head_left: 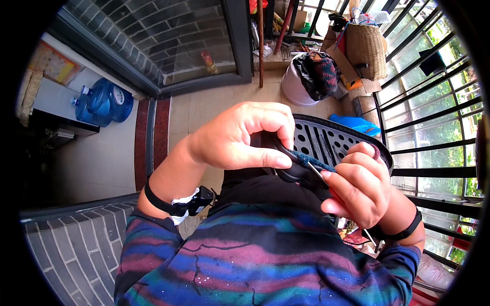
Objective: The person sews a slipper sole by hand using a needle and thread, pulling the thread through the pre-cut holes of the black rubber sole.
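while the left fingers (270, 122) pinch a black piece (292, 176) edged with blue yarn (302, 157), the right fingers (359, 174) grip a thin rod (315, 170) against it, apparently mid-stitch; the next move likely needs a steady pull; beyond both, a perforated seat (352, 135)

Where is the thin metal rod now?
In the head view, just right of centre: the right hand holds the thin metal rod, its tip at the blue strip.
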Available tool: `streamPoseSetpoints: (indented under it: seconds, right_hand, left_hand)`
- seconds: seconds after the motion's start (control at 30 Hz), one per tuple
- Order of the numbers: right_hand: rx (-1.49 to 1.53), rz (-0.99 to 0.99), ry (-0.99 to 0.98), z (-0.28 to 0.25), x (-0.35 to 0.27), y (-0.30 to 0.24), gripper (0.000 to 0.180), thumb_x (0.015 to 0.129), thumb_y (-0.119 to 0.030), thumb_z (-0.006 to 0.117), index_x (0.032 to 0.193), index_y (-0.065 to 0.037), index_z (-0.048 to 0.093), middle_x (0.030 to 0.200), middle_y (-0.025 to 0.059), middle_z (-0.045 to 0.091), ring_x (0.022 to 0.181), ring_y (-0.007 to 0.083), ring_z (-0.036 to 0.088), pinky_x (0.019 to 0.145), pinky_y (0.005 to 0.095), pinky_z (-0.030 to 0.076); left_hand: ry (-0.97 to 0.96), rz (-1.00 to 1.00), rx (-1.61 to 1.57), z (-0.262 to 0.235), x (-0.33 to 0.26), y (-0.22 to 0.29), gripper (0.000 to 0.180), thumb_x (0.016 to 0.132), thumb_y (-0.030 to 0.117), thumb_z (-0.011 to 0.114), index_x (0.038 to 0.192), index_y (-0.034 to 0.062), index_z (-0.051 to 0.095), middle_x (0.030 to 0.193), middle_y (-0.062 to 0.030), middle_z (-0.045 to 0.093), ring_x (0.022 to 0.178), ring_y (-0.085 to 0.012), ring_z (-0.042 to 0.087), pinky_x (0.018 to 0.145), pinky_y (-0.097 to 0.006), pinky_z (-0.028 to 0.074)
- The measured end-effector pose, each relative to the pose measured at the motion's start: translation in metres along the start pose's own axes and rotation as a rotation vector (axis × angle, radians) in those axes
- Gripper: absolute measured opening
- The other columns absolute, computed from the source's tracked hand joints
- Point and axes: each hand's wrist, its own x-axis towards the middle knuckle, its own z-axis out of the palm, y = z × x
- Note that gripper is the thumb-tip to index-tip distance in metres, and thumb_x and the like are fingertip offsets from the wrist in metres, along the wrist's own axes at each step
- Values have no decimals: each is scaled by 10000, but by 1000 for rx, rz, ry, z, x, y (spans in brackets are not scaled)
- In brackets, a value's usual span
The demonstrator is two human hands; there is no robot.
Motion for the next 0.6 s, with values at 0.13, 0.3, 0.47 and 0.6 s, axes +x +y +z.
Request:
streamPoseSetpoints:
  seconds: [0.13, 0.3, 0.47, 0.6]
  right_hand:
    - [-134, -31, 6, 3, 2, -4, 337, 850, -228, 782, 895, 92, 687, 760, 106, 594, 603, 211, 542, 532, 336, 409]
    - [-309, -45, 19, 7, 4, -5, 278, 863, -205, 758, 890, 62, 685, 741, 68, 558, 594, 197, 514, 540, 341, 381]
    - [-495, 201, -142, -7, 19, -10, 294, 791, -339, 747, 772, -69, 633, 734, 41, 459, 661, 234, 458, 656, 398, 363]
    - [-463, 414, -265, -9, 23, -9, 402, 758, -343, 764, 990, -52, 615, 953, 97, 520, 873, 294, 523, 775, 423, 415]
  left_hand:
    - [21, 20, 37, 2, -1, 1, 176, 827, 76, 814, 884, 21, 657, 890, -63, 594, 844, -187, 557, 751, -314, 449]
    - [42, 34, 58, 4, 2, 2, 179, 819, 66, 819, 885, 25, 659, 894, -64, 593, 845, -187, 561, 761, -317, 455]
    - [82, 75, 280, 4, 4, 8, 188, 792, 67, 838, 878, 36, 673, 892, -68, 599, 845, -209, 571, 750, -321, 464]
    - [137, 150, 594, 14, 12, 20, 219, 743, 61, 860, 876, 48, 686, 890, -73, 603, 837, -242, 570, 734, -338, 471]
